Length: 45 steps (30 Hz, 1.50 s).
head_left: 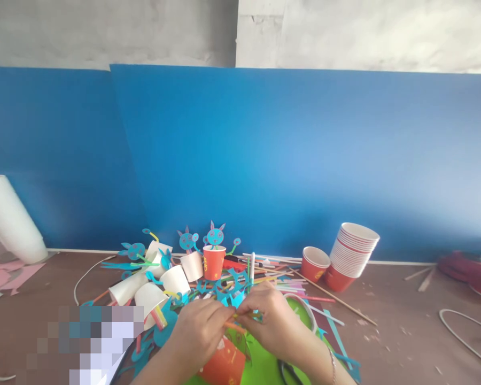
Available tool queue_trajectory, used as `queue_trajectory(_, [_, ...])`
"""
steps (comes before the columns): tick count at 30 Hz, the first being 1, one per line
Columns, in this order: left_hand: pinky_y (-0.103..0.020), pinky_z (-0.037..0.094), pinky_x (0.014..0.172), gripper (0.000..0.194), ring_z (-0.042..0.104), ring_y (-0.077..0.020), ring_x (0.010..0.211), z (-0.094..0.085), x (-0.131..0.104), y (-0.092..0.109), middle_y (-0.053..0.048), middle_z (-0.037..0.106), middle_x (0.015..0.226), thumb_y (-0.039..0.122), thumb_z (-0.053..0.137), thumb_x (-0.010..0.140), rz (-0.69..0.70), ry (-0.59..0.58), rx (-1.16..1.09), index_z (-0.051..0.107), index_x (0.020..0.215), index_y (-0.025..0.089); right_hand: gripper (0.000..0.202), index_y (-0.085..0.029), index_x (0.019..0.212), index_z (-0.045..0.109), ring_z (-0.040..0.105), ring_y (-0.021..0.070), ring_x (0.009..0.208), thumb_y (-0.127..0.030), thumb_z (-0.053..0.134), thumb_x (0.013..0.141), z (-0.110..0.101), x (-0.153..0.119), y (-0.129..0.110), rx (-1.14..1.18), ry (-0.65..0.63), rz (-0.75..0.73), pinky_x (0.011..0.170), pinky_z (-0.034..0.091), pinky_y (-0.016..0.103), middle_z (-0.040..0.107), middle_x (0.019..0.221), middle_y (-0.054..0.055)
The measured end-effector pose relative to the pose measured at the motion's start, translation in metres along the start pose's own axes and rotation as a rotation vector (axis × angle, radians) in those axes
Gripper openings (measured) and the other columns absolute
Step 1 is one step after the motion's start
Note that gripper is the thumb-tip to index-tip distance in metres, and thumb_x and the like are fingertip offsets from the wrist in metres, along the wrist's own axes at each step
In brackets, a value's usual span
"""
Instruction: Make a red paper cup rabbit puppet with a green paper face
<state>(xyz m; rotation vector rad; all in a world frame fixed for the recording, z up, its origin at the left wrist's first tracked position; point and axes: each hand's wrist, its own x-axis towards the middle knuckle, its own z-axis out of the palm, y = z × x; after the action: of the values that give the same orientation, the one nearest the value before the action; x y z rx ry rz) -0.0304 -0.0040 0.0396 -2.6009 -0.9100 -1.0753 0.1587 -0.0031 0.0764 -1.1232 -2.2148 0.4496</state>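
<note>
My left hand (202,326) and my right hand (270,315) meet at the lower middle, fingertips pinched together. Between them is a thin yellow-orange straw (235,326); both hands appear to grip it. Below the fingers a red paper cup (224,362) lies tilted on a green surface (260,369), partly hidden by my left hand. Behind my hands stands a red cup (214,263) with a blue paper cat face (215,236) and round paper paws on straws. White cups (175,280) with similar blue pieces lie to the left.
A tall stack of paper cups (355,251) leans beside a single red cup (316,263) on the right. Straws and a long wooden stick (336,298) lie over the brown table (409,331). A white roll (14,219) stands at the left, and a white cable (460,342) at the right.
</note>
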Motion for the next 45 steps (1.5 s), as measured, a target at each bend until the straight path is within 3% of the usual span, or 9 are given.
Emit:
queue_trajectory(10, [-0.029,0.049,0.056,0.026,0.065,-0.0192,0.064,-0.001,0.003,-0.003,-0.004,0.071,0.075,0.016,0.037,0.092,-0.026,0.047,0.029,0.063,0.094,0.018,0.008,-0.022,0.078,0.069,0.061,0.0185,0.076,-0.015,0.068,0.074,-0.015,0.002,0.0,0.017,-0.025,0.163,0.072,0.04,0.029,0.071,0.076,0.0])
queue_trajectory(17, [-0.029,0.046,0.053,0.028,0.063,-0.0196,0.063,-0.003,0.006,0.001,-0.004,0.069,0.073,0.018,0.037,0.094,-0.029,-0.033,0.094,0.062,0.107,0.018,0.014,-0.021,0.071,0.065,0.059,0.0164,0.073,-0.01,0.062,0.077,-0.015,0.002,-0.001,-0.013,0.005,0.081,0.074,0.039,0.029,0.069,0.071,-0.002])
queue_trajectory(22, [-0.028,0.046,0.054,0.032,0.063,-0.0189,0.064,-0.006,0.009,0.004,-0.005,0.069,0.075,0.017,0.031,0.095,-0.054,0.01,0.089,0.063,0.094,0.017,0.014,-0.022,0.071,0.065,0.06,0.0162,0.071,-0.01,0.062,0.077,-0.014,0.0,-0.002,-0.012,0.029,0.03,0.073,0.038,0.029,0.069,0.071,-0.001])
queue_trajectory(35, [-0.026,0.041,0.052,0.03,0.058,-0.0169,0.059,-0.008,0.011,0.006,-0.003,0.064,0.064,0.017,0.034,0.094,0.0,0.078,0.1,0.064,0.091,0.017,0.017,-0.02,0.07,0.063,0.057,0.0158,0.066,-0.011,0.056,0.082,-0.009,0.002,-0.004,-0.065,0.098,-0.115,0.07,0.037,0.03,0.065,0.065,0.0])
queue_trajectory(45, [-0.028,0.04,0.052,0.031,0.057,-0.0181,0.06,-0.008,0.01,0.004,-0.004,0.065,0.067,0.016,0.032,0.095,-0.011,0.05,0.089,0.062,0.092,0.017,0.016,-0.02,0.073,0.063,0.056,0.0171,0.068,-0.013,0.054,0.084,-0.005,0.0,-0.005,-0.071,0.085,-0.124,0.071,0.037,0.031,0.065,0.068,0.002])
